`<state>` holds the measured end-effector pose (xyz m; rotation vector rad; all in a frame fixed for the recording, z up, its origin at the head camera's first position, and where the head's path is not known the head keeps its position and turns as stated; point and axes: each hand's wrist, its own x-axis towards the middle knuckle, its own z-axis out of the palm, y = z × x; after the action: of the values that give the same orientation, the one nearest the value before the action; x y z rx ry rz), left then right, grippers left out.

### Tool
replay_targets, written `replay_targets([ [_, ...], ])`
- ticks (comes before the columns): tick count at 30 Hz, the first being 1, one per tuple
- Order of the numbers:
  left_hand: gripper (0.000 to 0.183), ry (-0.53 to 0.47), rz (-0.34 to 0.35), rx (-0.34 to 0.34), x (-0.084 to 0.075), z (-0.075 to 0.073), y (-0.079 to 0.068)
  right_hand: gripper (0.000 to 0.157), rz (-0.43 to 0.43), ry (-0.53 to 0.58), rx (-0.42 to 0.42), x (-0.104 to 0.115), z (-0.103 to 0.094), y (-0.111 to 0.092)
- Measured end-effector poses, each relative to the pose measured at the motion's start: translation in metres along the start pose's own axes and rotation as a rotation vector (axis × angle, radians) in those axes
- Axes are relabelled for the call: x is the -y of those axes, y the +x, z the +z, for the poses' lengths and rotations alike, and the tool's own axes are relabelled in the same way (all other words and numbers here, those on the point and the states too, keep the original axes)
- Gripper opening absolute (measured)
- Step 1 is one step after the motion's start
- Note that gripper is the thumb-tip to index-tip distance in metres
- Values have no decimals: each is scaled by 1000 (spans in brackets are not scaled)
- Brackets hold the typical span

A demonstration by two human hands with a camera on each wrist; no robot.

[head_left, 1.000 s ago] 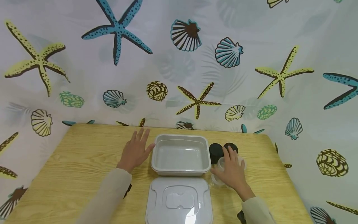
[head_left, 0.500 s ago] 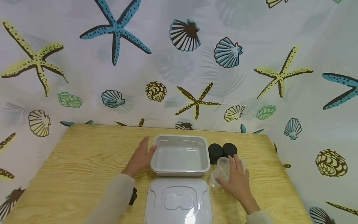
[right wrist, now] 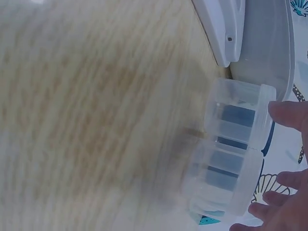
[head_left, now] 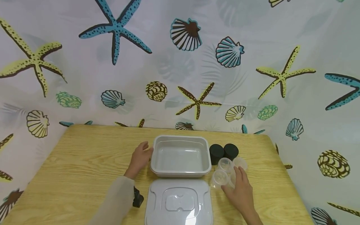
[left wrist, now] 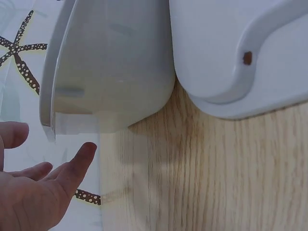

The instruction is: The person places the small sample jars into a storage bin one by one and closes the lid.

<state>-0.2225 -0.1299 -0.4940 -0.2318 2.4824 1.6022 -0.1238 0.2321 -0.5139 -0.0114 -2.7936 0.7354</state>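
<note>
A white rectangular plastic bin (head_left: 180, 172) stands on the wooden table, its inside bare. My left hand (head_left: 140, 158) is beside the bin's left wall, thumb close to the rim. In the left wrist view that hand's fingers (left wrist: 79, 163) are loosely bent with nothing between them. Right of the bin sit several clear plastic cups (head_left: 219, 178) in a cluster. My right hand (head_left: 241, 192) hovers at their near right side, partly covering them. Seen from the right wrist, its thumb (right wrist: 285, 113) is at the rim of one clear cup (right wrist: 236, 108), fingers spread apart.
A white lid (head_left: 180, 204) with a moulded handle lies in front of the bin. Two black round containers (head_left: 216, 153) stand behind the cups, next to the bin's right wall. A curtain (head_left: 168, 62) printed with starfish and shells hangs behind the table (head_left: 84, 162).
My right hand has drawn back toward me and slightly right, uncovering the black containers and more of the cups. The left hand has come nearer the bin's left side, its fingers less spread.
</note>
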Motion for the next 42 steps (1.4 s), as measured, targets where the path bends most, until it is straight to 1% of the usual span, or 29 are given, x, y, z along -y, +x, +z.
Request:
replay_targets([
  [5, 58, -53, -5, 5, 2, 4, 1, 71, 1, 29, -28, 0, 3, -4],
  [10, 55, -48, -8, -17, 5, 7, 1, 64, -14, 63, -121, -3, 8, -6],
  [14, 54, -40, 1, -32, 4, 8, -1, 62, -15, 71, -187, -6, 11, -9],
  [19, 52, -17, 17, -53, 0, 9, -3, 59, -11, 63, -217, -8, 12, -9],
  [21, 52, -14, 15, -59, -1, 9, -3, 58, -6, 50, -203, -8, 12, -8],
  [26, 51, -15, -7, -60, -1, 10, -4, 53, 18, 16, -129, -8, 9, -5],
  [32, 51, -7, -22, -49, 0, 11, -6, 48, 25, -5, -97, -8, 7, -2],
  [35, 52, -1, -28, -41, 0, 10, -6, 48, 50, 1, -62, -8, 4, -1],
  [42, 51, -7, -24, -43, 0, 11, -9, 52, 76, -8, 46, -6, -5, 4],
])
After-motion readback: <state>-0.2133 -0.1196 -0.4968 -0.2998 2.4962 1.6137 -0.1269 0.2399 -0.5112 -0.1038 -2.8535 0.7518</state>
